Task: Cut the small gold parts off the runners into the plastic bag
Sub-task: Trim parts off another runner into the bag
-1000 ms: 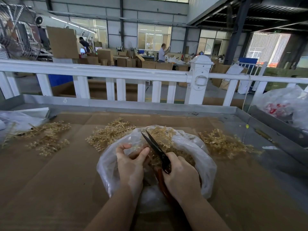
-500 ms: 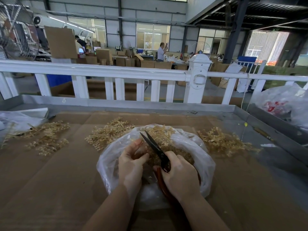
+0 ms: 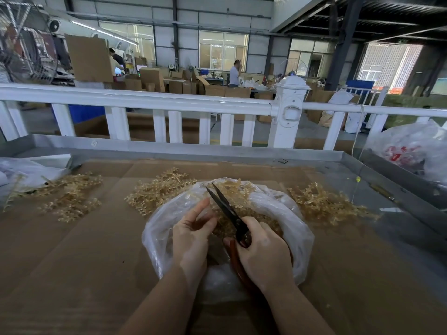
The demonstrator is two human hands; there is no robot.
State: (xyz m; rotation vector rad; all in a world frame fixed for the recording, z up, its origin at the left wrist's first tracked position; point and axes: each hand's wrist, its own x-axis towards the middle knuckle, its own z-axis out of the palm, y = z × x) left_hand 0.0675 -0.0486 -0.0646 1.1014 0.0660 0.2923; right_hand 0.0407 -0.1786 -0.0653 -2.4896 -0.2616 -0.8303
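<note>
A clear plastic bag [image 3: 294,217] lies open on the cardboard-covered table, with cut gold parts [image 3: 262,217] heaped inside. My right hand [image 3: 263,252] grips black scissors [image 3: 227,209] with reddish-brown handles; the blades are slightly apart and point up-left over the bag. My left hand [image 3: 191,234] hovers over the bag's left side, thumb and fingers pinched on a small piece that its fingers mostly hide. Piles of gold runners lie at the left [image 3: 70,197], behind the bag [image 3: 159,192] and at the right [image 3: 321,204].
A raised metal rim [image 3: 193,151] borders the table, with a white railing [image 3: 154,102] behind it. A crumpled clear bag [image 3: 21,170] sits at the far left and a larger one [image 3: 416,151] at the right. People work among cardboard boxes in the hall beyond.
My left hand has lifted and pinched its fingers closer to the scissor blades. The scissors stay over the bag, tilted slightly more upright.
</note>
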